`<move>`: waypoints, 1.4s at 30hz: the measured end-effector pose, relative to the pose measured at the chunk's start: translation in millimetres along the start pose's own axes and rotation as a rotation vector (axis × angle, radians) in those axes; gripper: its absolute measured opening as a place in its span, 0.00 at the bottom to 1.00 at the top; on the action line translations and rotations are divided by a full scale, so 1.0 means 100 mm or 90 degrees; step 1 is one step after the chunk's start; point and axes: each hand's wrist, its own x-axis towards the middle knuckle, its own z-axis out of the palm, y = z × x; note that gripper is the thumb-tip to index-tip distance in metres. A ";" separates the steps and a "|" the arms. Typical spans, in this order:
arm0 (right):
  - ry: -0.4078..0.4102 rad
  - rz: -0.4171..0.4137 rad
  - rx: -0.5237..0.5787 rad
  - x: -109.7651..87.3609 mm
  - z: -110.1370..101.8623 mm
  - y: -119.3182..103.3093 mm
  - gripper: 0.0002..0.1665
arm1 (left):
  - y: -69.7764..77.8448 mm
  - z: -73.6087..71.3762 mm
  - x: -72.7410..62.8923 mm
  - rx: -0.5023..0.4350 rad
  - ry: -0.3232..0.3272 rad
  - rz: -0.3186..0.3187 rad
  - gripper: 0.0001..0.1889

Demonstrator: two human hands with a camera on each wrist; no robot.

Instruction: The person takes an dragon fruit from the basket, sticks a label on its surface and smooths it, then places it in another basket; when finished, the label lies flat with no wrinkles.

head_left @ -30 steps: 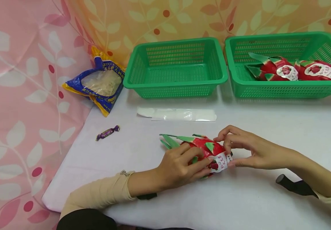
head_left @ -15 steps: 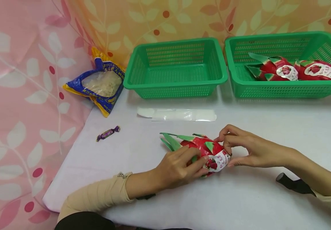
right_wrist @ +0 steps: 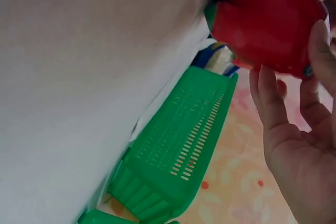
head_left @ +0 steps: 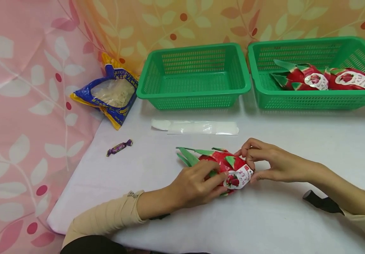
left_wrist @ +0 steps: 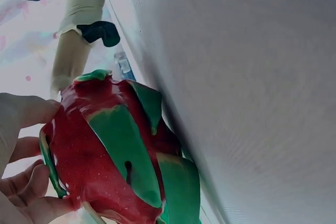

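Note:
A red dragon fruit [head_left: 221,160] with green leafy scales lies on the white table in the head view, its leaf tips pointing left. A white printed label [head_left: 239,178] sits on its near right side. With curled fingers, my left hand [head_left: 193,185] holds the fruit's near left side, touching the label's left edge. My right hand [head_left: 272,160] holds the blunt right end between thumb and fingers. In the left wrist view, the thumb and fingers of my left hand [left_wrist: 26,182] are against the glossy skin. The right wrist view shows my right hand [right_wrist: 299,145] at the fruit's end.
Two green baskets [head_left: 192,94] stand at the back; the right basket [head_left: 315,100] contains two labelled dragon fruits [head_left: 306,76]. Before them lies a strip of white labels in clear film [head_left: 201,127]. At left are a blue and yellow bag [head_left: 112,92] and a purple wrapped candy [head_left: 119,147].
The label on the fruit now shows more fully, as my left fingers have drawn back leftward from it. Both hands stay on the dragon fruit, which has barely moved.

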 end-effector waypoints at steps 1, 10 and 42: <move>-0.003 0.003 0.005 0.00 -0.01 0.00 0.21 | -0.01 0.00 0.00 -0.008 0.000 -0.004 0.11; -0.006 0.088 0.039 0.03 -0.10 -0.17 0.25 | -0.21 -0.09 0.04 -0.177 -0.018 -0.059 0.12; 0.027 0.437 0.144 0.38 -0.05 0.00 0.30 | -1.95 0.22 -0.14 -0.939 0.321 -0.905 0.11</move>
